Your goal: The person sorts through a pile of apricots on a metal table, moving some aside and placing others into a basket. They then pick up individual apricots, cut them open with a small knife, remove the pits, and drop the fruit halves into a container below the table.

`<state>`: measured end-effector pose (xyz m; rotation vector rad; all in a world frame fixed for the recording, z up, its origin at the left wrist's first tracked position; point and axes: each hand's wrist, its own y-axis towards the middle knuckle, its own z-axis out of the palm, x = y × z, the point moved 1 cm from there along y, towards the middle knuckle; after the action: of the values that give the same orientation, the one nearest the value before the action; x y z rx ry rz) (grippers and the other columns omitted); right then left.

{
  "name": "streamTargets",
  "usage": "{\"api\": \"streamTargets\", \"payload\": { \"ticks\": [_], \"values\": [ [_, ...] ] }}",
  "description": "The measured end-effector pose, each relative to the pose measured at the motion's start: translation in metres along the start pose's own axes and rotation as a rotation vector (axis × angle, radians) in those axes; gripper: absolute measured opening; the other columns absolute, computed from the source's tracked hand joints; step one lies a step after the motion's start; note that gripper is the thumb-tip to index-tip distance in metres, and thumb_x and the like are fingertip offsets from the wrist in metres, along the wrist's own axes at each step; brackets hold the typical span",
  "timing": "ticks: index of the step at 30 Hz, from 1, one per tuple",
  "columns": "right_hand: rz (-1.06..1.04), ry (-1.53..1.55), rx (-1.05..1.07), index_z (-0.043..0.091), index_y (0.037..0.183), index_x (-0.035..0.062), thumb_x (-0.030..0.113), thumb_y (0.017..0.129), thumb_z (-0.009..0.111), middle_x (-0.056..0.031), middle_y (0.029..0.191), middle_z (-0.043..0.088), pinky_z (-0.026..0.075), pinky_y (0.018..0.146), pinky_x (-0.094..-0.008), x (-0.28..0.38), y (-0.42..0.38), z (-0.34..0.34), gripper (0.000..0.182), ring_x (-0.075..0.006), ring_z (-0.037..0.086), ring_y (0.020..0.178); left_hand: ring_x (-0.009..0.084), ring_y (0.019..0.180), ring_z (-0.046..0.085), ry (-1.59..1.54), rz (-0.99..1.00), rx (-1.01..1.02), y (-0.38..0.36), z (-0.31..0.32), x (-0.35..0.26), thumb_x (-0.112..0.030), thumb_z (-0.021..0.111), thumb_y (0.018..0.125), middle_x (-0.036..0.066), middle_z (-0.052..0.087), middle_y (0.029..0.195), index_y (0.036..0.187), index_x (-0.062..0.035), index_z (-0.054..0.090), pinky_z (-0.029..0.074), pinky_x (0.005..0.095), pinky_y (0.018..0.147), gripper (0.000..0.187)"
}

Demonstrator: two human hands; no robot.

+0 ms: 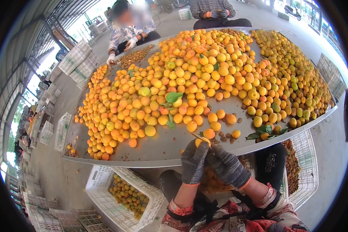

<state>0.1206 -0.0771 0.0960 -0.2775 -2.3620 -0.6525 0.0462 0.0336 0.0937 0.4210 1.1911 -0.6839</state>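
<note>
Dark grey gloves cover both my hands, which meet at the front edge of the metal table (162, 149). My left hand (194, 161) is closed around an orange-yellow apricot (202, 141) that shows at its fingertips. A thin brown, stick-like thing lies against that fruit. My right hand (227, 164) is closed beside it, its fingertips pressed close to the same fruit; whatever it holds is hidden. Just beyond my hands are loose apricots (215, 126) and several brown pits (224, 139). A large heap of apricots (189, 77) covers much of the table.
A white crate (154, 193) with yellow-green fruit stands below the table at left, another (307, 166) with brown pieces at right. Two people sit across the table, one with white gloves (131, 43), one with grey gloves (219, 14). Leafy sprigs (265, 131) lie near the edge.
</note>
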Motion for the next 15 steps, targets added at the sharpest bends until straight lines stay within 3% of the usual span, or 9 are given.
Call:
{"api": "streamTargets", "payload": {
  "ticks": [1, 2, 5, 7, 10, 11, 13, 14, 15],
  "values": [
    [-0.237, -0.19, 0.007, 0.051, 0.114, -0.0016, 0.001, 0.08, 0.056, -0.0133, 0.105, 0.058, 0.047, 0.082, -0.0341, -0.005, -0.003, 0.003, 0.035, -0.0264, 0.058, 0.096, 0.0067, 0.069, 0.053, 0.0, -0.001, -0.001, 0.001, -0.001, 0.003, -0.022, 0.057, 0.086, 0.001, 0.059, 0.083, 0.101, -0.0016, 0.058, 0.043, 0.0199, 0.06, 0.025],
    [-0.236, -0.188, 0.01, 0.051, 0.114, -0.0016, 0.001, 0.08, 0.056, -0.0133, 0.105, 0.058, 0.047, 0.082, -0.0341, -0.006, -0.005, 0.005, 0.035, -0.0264, 0.058, 0.096, 0.007, 0.069, 0.053, 0.026, 0.028, 0.001, 0.002, -0.002, 0.007, -0.022, 0.056, 0.087, 0.001, 0.059, 0.083, 0.1, -0.0016, 0.058, 0.043, 0.0205, 0.061, 0.025],
    [-0.11, 0.047, -0.011, 0.049, 0.115, -0.0024, 0.002, 0.084, 0.054, -0.012, 0.104, 0.058, 0.045, 0.085, -0.0312, -0.002, -0.004, 0.002, 0.033, -0.0248, 0.057, 0.097, 0.0079, 0.07, 0.053, 0.095, 0.082, -0.077, 0.009, -0.002, 0.019, -0.023, 0.056, 0.087, 0.001, 0.059, 0.083, 0.098, -0.0017, 0.059, 0.043, 0.0214, 0.062, 0.024],
    [0.278, 0.358, 0.022, 0.048, 0.116, -0.0022, 0.002, 0.081, 0.057, -0.0113, 0.103, 0.057, 0.044, 0.087, -0.0309, 0.009, 0.0, -0.006, 0.036, -0.0227, 0.056, 0.098, 0.0086, 0.07, 0.053, 0.14, 0.1, -0.163, 0.01, -0.006, 0.018, -0.023, 0.056, 0.087, 0.002, 0.059, 0.083, 0.097, -0.0018, 0.06, 0.043, 0.0217, 0.062, 0.024],
    [0.413, 0.625, -0.095, 0.051, 0.112, 0.0016, 0.01, 0.083, 0.059, -0.0114, 0.097, 0.06, 0.047, 0.076, -0.0305, 0.003, -0.002, -0.02, 0.032, -0.0211, 0.059, 0.089, 0.0105, 0.072, 0.055, -0.14, -0.149, -0.187, 0.013, -0.022, 0.008, -0.025, 0.054, 0.088, 0.005, 0.06, 0.079, 0.094, -0.0015, 0.058, 0.046, 0.0274, 0.062, 0.024],
    [0.408, 0.712, -0.112, 0.049, 0.113, -0.0004, 0.005, 0.081, 0.059, -0.0096, 0.104, 0.057, 0.044, 0.085, -0.0313, 0.007, 0.002, -0.03, 0.034, -0.02, 0.056, 0.096, 0.0147, 0.075, 0.057, -0.173, -0.254, -0.114, 0.012, -0.026, 0.009, -0.021, 0.056, 0.086, 0.007, 0.061, 0.082, 0.096, -0.0017, 0.056, 0.047, 0.0302, 0.065, 0.022],
    [0.279, 0.456, -0.088, 0.049, 0.114, 0.0003, 0.007, 0.08, 0.062, -0.0102, 0.105, 0.057, 0.044, 0.085, -0.0316, 0.012, 0.02, -0.048, 0.037, -0.0201, 0.056, 0.096, 0.0188, 0.079, 0.059, -0.202, -0.357, -0.032, 0.012, -0.03, 0.017, -0.017, 0.059, 0.083, 0.009, 0.061, 0.085, 0.099, -0.0019, 0.055, 0.048, 0.0331, 0.068, 0.022],
    [0.149, 0.201, -0.061, 0.049, 0.114, 0.0009, 0.008, 0.079, 0.065, -0.0108, 0.107, 0.056, 0.044, 0.085, -0.0318, 0.014, 0.024, -0.053, 0.04, -0.0203, 0.056, 0.097, 0.0242, 0.082, 0.059, 0.307, 0.273, 0.095, 0.013, -0.032, 0.02, -0.011, 0.061, 0.078, 0.013, 0.06, 0.09, 0.102, -0.0021, 0.053, 0.048, 0.0359, 0.071, 0.027],
    [0.158, 0.572, -0.044, 0.049, 0.116, 0.0025, 0.011, 0.073, 0.072, -0.0118, 0.111, 0.055, 0.043, 0.087, -0.0326, -0.007, 0.02, -0.037, 0.049, -0.0216, 0.054, 0.101, 0.0296, 0.086, 0.059, 0.806, 0.909, 0.218, 0.008, -0.03, 0.023, -0.004, 0.064, 0.073, 0.016, 0.059, 0.094, 0.105, -0.0024, 0.051, 0.049, 0.0387, 0.075, 0.034]
  ]
}}
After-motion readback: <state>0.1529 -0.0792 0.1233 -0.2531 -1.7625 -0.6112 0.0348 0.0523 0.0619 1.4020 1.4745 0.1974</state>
